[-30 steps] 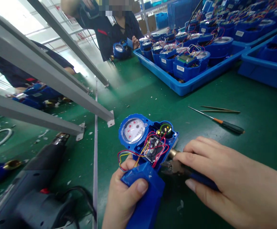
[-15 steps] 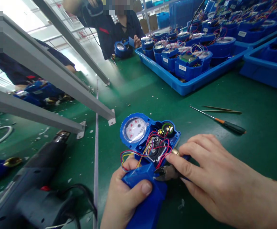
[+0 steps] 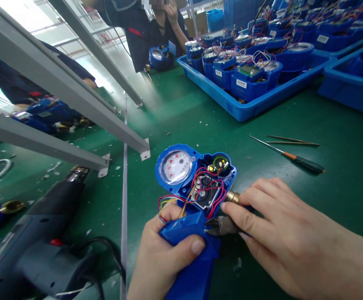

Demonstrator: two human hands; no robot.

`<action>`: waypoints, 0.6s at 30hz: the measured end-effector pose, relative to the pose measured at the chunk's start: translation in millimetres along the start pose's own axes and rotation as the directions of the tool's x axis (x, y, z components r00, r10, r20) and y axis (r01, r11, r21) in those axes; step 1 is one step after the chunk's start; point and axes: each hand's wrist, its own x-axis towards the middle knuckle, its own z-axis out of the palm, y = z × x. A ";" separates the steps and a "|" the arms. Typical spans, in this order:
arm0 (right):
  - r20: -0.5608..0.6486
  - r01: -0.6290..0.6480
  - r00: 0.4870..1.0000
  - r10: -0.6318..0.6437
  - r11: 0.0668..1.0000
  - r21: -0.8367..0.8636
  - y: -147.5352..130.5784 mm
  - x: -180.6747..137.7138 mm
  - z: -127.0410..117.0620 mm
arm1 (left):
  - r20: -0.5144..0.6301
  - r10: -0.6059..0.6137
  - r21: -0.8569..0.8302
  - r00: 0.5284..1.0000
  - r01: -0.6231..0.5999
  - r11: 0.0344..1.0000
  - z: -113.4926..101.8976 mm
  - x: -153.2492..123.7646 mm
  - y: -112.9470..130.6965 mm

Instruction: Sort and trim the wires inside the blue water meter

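Observation:
A blue water meter (image 3: 175, 166) lies on the green table with its wired compartment uncovered, showing a round dial, red and yellow wires (image 3: 197, 189) and a black-and-white module. My left hand (image 3: 169, 254) is closed around a blue plastic cover (image 3: 189, 275) just in front of the meter, thumb on top. In my right hand (image 3: 275, 229) is a pair of cutting pliers (image 3: 222, 225), handles mostly hidden by the fingers. Their jaws touch the cover's edge near the wires. The meter's brass fitting (image 3: 233, 197) shows beside my right fingertips.
A screwdriver (image 3: 306, 163) and tweezers (image 3: 294, 143) lie at right. Blue trays (image 3: 240, 114) of wired meters stand behind. Grey metal posts (image 3: 122, 133) and a heat gun (image 3: 40, 237) are at left. Co-workers (image 3: 140, 37) are across the table, with meters near them.
My view has shifted slightly. Both hands keep their holds, and the pliers' jaws stay at the cover's edge. Across the table, a co-worker's hand has risen.

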 end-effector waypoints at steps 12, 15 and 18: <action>0.136 -0.103 0.987 0.081 0.981 0.165 -2.2 4.1 -2.5 | -0.004 0.037 -0.035 0.999 -0.037 0.999 1.9 1.5 0.2; 0.163 -0.151 0.980 0.111 0.954 0.259 -1.5 6.0 -2.4 | 0.000 0.042 -0.072 0.999 -0.042 0.996 2.5 3.9 -1.4; 0.174 -0.172 0.977 0.122 0.937 0.304 -0.7 5.7 -1.7 | -0.012 0.042 -0.104 0.999 -0.043 0.994 5.3 4.7 -1.3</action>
